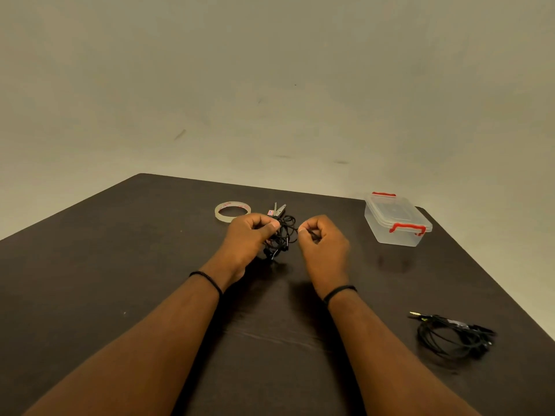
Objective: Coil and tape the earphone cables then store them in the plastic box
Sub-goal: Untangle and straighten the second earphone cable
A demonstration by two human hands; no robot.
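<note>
Setting: a plain pale wall [270, 85] fills the upper half of the frame; a dark brown table [120, 265] fills the lower half. Item one: a tangled black earphone cable [283, 235] at frame centre, held just above the table between both hands. The left hand [250, 235] grips the bundle from the left, thumb and fingers curled round it; the right hand [321, 235] pinches a strand leading off the bundle's right side, fingers curled in. The hands sit close together and level, so the strand between them runs left to right; winding it onto the bundle looks like the step in hand. Item two: a second earphone cable [453, 337], loosely looped, at lower right, nearer the right arm; whether it is taped cannot be told. Item three: the plastic box [396, 219], clear with red latches, lid on, at right centre, well apart from the hands. Item four: a roll of clear tape [232, 211] and scissors [277, 209] directly behind the hands, within reach and unobstructed.
</note>
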